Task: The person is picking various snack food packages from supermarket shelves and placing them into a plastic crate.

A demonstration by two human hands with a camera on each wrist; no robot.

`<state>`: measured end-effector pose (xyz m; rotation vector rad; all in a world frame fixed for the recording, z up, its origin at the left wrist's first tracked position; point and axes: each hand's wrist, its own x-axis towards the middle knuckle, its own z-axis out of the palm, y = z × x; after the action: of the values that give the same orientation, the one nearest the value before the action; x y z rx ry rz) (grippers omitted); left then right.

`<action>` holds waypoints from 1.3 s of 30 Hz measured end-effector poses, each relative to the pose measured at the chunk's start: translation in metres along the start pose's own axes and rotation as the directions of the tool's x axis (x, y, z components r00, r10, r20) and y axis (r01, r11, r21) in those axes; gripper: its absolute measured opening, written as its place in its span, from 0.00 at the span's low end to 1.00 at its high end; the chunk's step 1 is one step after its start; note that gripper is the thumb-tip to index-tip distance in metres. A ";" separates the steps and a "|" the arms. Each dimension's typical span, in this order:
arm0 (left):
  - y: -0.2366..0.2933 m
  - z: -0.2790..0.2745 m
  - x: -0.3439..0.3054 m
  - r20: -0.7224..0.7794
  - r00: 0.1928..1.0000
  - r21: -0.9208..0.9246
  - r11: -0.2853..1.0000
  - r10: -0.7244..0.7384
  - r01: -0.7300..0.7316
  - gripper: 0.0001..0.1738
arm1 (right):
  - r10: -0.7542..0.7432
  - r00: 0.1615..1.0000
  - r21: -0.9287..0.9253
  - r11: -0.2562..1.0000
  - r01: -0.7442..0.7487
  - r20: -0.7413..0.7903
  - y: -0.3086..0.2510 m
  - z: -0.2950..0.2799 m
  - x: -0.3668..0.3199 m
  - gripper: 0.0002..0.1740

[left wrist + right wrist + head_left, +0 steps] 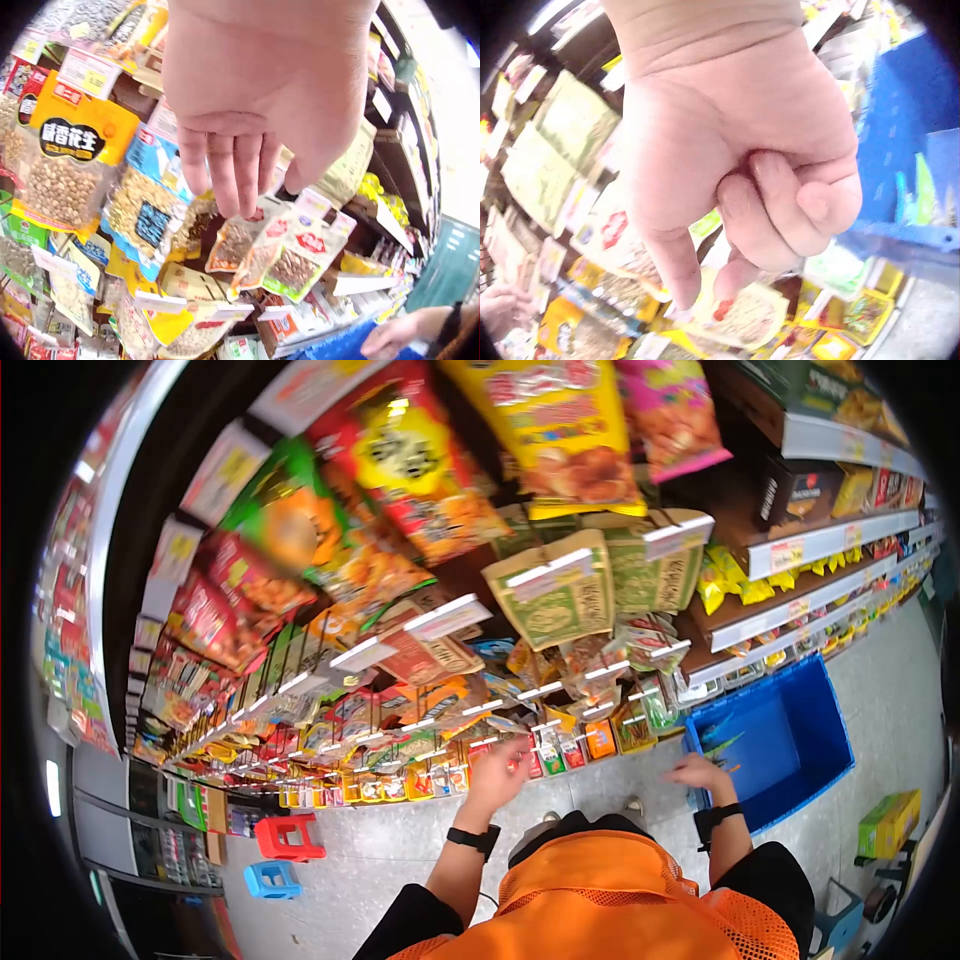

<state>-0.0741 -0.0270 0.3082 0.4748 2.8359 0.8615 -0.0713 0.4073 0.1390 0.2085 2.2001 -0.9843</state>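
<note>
My left hand [500,772] reaches toward hanging snack bags on the rack, palm showing and fingers extended, holding nothing. In the left wrist view its fingertips overlap a white-topped bag of nuts [300,259]. A blue-and-white bag [146,202] and an orange-topped peanut bag [71,154] hang to the left of the fingers. My right hand [703,772] is near the left rim of a blue bin [790,760]. Its last fingers curl into the palm while thumb and index point down, with nothing between them. A green-and-blue packet [720,738] lies inside the bin.
Larger snack bags [545,435] hang above. Shelves [815,550] with boxes and yellow packets run to the right. Red [288,838] and blue [272,880] stools stand on the floor at left. A yellow-green carton [888,823] sits at far right.
</note>
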 end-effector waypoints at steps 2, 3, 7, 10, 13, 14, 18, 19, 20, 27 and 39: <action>-0.033 -0.029 -0.010 -0.251 0.959 -0.275 0.959 -0.134 0.062 0.15 | -0.271 0.952 -0.161 0.943 0.293 0.141 -0.068 0.015 -0.001 0.30; -0.061 -0.037 -0.015 -0.328 0.918 -0.354 0.930 -0.223 0.099 0.15 | -0.354 0.908 -0.203 0.894 0.399 0.223 -0.115 0.020 -0.005 0.27; -0.109 -0.100 -0.023 -0.591 0.711 -0.486 0.872 -0.380 0.062 0.21 | -0.698 0.713 0.326 0.661 0.676 -0.062 -0.265 0.046 -0.024 0.23; -0.116 -0.140 -0.013 -0.668 0.695 -0.444 0.891 -0.264 -0.088 0.28 | -0.789 0.578 0.426 0.459 0.780 -0.208 -0.371 0.048 -0.035 0.33; -0.144 -0.151 0.013 -0.568 0.800 -0.509 0.847 -0.194 -0.156 0.36 | -0.773 0.471 0.134 0.460 0.878 -0.425 -0.435 0.055 -0.021 0.40; -0.151 -0.153 0.023 -0.547 0.825 -0.476 0.864 -0.143 -0.166 0.38 | -0.762 0.443 0.088 0.459 0.884 -0.472 -0.447 0.059 -0.004 0.41; -0.172 -0.148 0.062 -0.468 0.883 -0.613 0.735 -0.040 -0.292 0.34 | -0.750 0.489 0.335 0.367 0.868 -0.445 -0.458 0.067 0.036 0.34; -0.170 -0.150 0.064 -0.420 0.907 -0.659 0.695 -0.022 -0.288 0.32 | -0.737 0.510 0.342 0.386 0.857 -0.445 -0.459 0.071 0.030 0.28; -0.167 -0.151 0.066 -0.372 0.928 -0.704 0.652 0.001 -0.283 0.29 | -0.747 0.476 0.275 0.390 0.879 -0.463 -0.458 0.074 0.025 0.26; -0.140 -0.165 0.007 -0.293 0.953 -0.772 0.568 0.082 -0.286 0.24 | -0.747 0.523 0.323 0.417 0.849 -0.410 -0.443 0.088 -0.036 0.19; -0.135 -0.129 -0.035 -0.117 0.981 -0.659 0.727 0.153 -0.193 0.27 | -0.676 0.660 0.395 0.536 0.746 -0.329 -0.382 0.111 -0.071 0.17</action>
<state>-0.1041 -0.2118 0.3402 0.6067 2.2889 1.8479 -0.1145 0.0724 0.3603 -0.4753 2.1063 -2.0704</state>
